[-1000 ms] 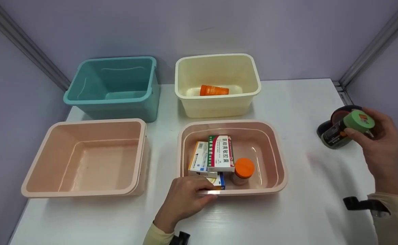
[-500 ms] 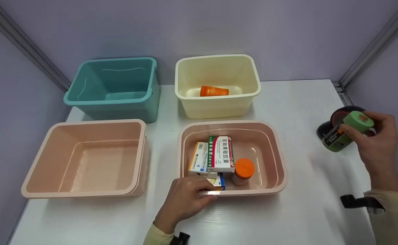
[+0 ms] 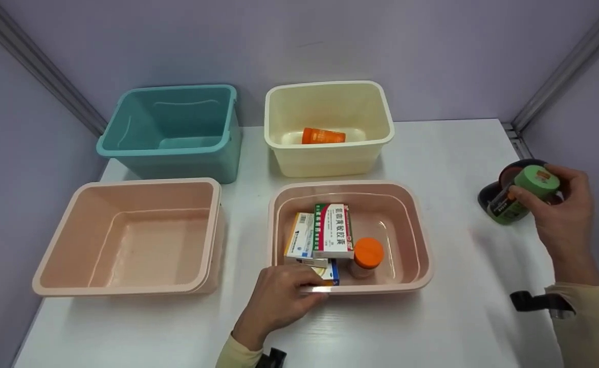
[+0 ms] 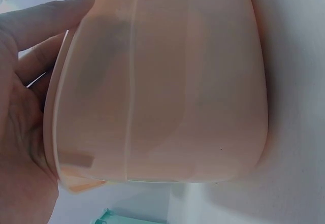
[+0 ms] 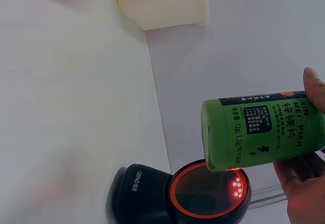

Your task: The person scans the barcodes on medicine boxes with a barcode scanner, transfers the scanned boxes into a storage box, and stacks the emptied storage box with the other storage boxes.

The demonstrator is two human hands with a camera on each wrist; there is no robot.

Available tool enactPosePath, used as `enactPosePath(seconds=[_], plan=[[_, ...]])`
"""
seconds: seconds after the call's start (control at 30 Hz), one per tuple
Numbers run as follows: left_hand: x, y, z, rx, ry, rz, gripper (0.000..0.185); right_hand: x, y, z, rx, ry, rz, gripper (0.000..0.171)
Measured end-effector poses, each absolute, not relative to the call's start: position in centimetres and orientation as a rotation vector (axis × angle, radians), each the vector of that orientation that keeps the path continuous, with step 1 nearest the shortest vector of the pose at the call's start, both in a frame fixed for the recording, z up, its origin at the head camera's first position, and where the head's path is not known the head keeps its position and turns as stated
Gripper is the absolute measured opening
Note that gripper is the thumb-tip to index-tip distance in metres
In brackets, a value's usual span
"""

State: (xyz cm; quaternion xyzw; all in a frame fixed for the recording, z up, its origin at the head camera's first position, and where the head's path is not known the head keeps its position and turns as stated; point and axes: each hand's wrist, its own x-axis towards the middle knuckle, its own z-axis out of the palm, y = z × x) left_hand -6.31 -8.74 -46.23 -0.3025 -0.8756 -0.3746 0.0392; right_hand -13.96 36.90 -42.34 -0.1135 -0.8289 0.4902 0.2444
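Note:
My right hand (image 3: 565, 214) grips a green bottle (image 3: 522, 197) tilted, its base just over the black barcode scanner (image 3: 493, 190) at the table's right edge. In the right wrist view the green bottle (image 5: 261, 130) hangs above the scanner (image 5: 177, 193), whose orange ring and red light show. My left hand (image 3: 279, 299) holds the near rim of the pink tub (image 3: 422, 245); fingers (image 4: 48, 23) curl over the pink tub (image 4: 167, 82) rim. Inside lie medicine boxes (image 3: 325, 232) and an orange-capped bottle (image 3: 367, 255).
An empty pink tub (image 3: 48, 255) sits at the front left. A teal bin (image 3: 217, 143) stands behind it. A cream bin (image 3: 376, 148) at the back middle holds an orange bottle (image 3: 322, 136). The cream bin (image 5: 162, 3) also shows in the right wrist view. White table between tubs and scanner.
My right hand has brought the green bottle down and slightly back, closer over the scanner. The left hand has stayed on the tub's rim.

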Motion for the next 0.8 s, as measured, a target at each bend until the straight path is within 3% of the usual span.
enactPosePath(seconds=[0.8], plan=[[-6.2,-8.6,-46.2,-0.910,-2.685,-1.155,0.011,-13.8,35.2,-40.2,-0.053,-2.358,1.449,0.060]])
